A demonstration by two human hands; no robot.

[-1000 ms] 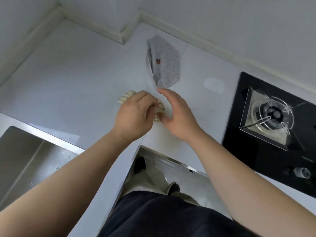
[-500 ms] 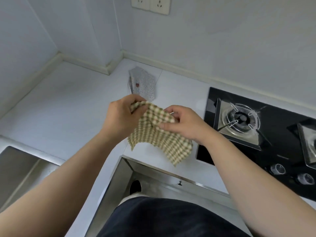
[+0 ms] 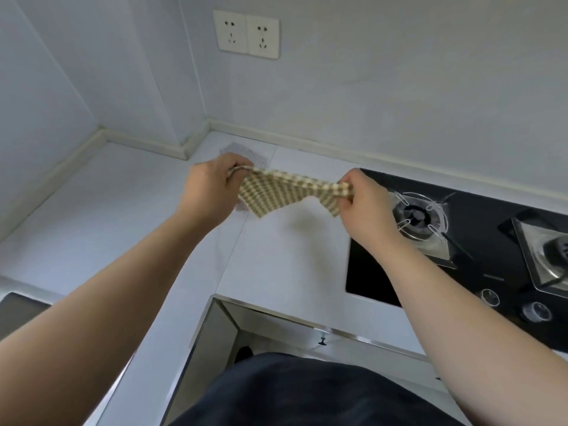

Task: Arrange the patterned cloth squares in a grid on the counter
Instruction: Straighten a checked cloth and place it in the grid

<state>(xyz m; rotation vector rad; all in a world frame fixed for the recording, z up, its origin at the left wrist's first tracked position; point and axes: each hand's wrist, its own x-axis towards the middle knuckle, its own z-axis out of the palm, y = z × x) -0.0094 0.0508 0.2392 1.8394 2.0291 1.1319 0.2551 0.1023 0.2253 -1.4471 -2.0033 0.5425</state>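
Now: left hand [image 3: 212, 186] pinches green-checked cloth square [image 3: 276, 192] at its 9 o'clock corner, right hand [image 3: 362, 204] at 3 o'clock, above counter [image 3: 123, 210]. Grey speckled cloth [image 3: 249, 155] lies at left hand's 12 o'clock.

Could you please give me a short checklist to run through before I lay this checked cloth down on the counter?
1. Grip: left hand and right hand each pinch an upper corner of the checked cloth: ok.
2. Spread: top edge taut, lower part hangs crumpled: not ok.
3. Landing spot: bare counter below the cloth: ok.
4. Heat: cloth is apart from the burner: ok.
5. Alignment: grey cloth lies partly hidden behind the left hand: cannot tell.
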